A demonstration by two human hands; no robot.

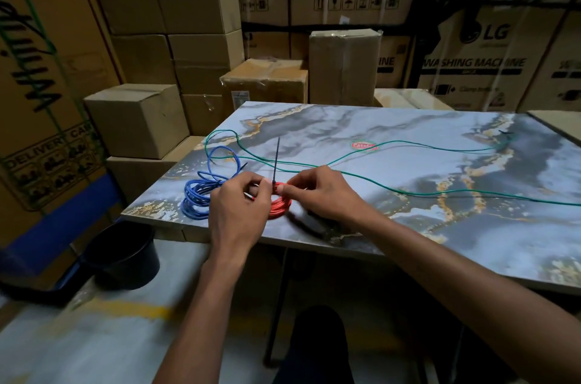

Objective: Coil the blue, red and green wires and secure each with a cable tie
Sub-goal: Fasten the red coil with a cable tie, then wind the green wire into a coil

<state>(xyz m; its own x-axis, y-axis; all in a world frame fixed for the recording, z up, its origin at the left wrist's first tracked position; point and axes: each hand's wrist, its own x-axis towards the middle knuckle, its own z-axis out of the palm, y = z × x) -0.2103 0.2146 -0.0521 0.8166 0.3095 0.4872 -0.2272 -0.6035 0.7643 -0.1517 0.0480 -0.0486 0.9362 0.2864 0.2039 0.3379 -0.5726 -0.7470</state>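
Fingers of both hands are pinching the red coil, presumably steadying it while the cable tie, pointing to twelve o'clock, cinches.

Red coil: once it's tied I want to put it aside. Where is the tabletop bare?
Bare: the far middle beyond the green wire, and the near right between it and the table edge. Crowded: the near left, with the blue coil, red coil and both hands.
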